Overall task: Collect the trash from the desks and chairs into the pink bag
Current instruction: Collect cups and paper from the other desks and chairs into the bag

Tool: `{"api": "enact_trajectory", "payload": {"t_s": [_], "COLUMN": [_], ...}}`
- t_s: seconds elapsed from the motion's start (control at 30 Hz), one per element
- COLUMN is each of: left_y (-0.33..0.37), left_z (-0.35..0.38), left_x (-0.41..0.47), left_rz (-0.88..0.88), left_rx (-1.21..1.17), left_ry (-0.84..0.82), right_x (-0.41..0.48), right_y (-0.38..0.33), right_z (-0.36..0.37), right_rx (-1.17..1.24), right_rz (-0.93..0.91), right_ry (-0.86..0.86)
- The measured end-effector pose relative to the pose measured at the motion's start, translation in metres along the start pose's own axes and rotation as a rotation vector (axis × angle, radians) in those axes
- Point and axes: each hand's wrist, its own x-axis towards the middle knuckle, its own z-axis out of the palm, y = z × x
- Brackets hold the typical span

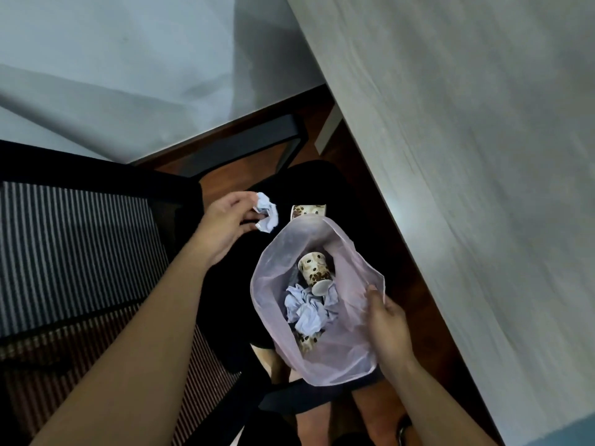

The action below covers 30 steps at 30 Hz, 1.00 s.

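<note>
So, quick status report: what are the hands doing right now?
Left hand pinches crumpled paper. Right hand holds pink bag open. Patterned cup lies on chair seat. Nothing blocking.

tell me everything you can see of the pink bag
The pink bag is thin, translucent, crinkly plastic, its mouth spread wide open and facing up. The right hand pinches its right rim, hanging it over a black chair seat. Inside lie crumpled white paper and a spotted paper cup on its side, with another cup partly buried beneath.
</note>
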Motion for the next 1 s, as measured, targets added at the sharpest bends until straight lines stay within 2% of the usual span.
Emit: {"api": "enact_trajectory", "payload": {"t_s": [0.03, 0.1, 0.2, 0.3, 0.37, 0.43, 0.5, 0.57, 0.6, 0.63, 0.7, 0.77, 0.83, 0.93, 1.0], "left_y": [0.006, 0.004, -0.030, -0.079, -0.097, -0.100, -0.089, -0.069, -0.061, -0.054, -0.045, -0.042, -0.040, -0.045, -0.056], "left_z": [0.008, 0.021, 0.037, 0.044, 0.046, 0.048, 0.052, 0.061, 0.065, 0.068, 0.076, 0.087, 0.102, 0.126, 0.138], "left_x": [-0.013, -0.032, -0.049, -0.051, -0.049, -0.045, -0.040, -0.036, -0.031, -0.024, 0.001, 0.032, 0.062, 0.094, 0.106], "left_rz": [-0.039, -0.130, -0.199, -0.081, -0.041, -0.047, -0.074, -0.114, -0.080, 0.015, 0.251, 0.344, 0.241, -0.113, -0.248], "left_rx": [0.009, 0.173, 0.674, 1.093, 1.224, 1.310, 1.259, 0.925, 0.764, 0.672, 0.687, 0.712, 0.774, 0.958, 1.045], "left_ry": [-0.135, -0.359, -0.540, -0.457, -0.373, -0.371, -0.368, -0.289, -0.206, -0.087, 0.188, 0.350, 0.351, 0.238, 0.185], "right_x": [-0.001, -0.001, 0.000, 0.000, 0.002, 0.003, 0.004, 0.006, 0.006, 0.007, 0.011, 0.016, 0.020, 0.028, 0.033], "right_y": [-0.001, -0.002, -0.004, -0.007, -0.005, -0.003, -0.001, 0.000, 0.000, 0.001, 0.003, 0.007, 0.010, 0.015, 0.018], "right_z": [0.000, 0.001, 0.003, 0.003, 0.002, 0.002, 0.002, 0.002, 0.002, 0.003, 0.004, 0.005, 0.005, 0.005, 0.004], "right_rx": [0.002, 0.014, 0.044, 0.062, 0.061, 0.050, 0.041, 0.033, 0.029, 0.029, 0.031, 0.042, 0.071, 0.123, 0.135], "right_rz": [0.005, 0.005, 0.016, 0.015, 0.021, 0.018, 0.015, 0.007, 0.006, 0.005, 0.013, 0.017, 0.038, 0.060, 0.067], "right_ry": [-0.004, -0.006, 0.002, 0.007, 0.001, -0.005, -0.022, -0.024, -0.027, -0.027, -0.025, -0.031, -0.037, -0.035, -0.037]}}
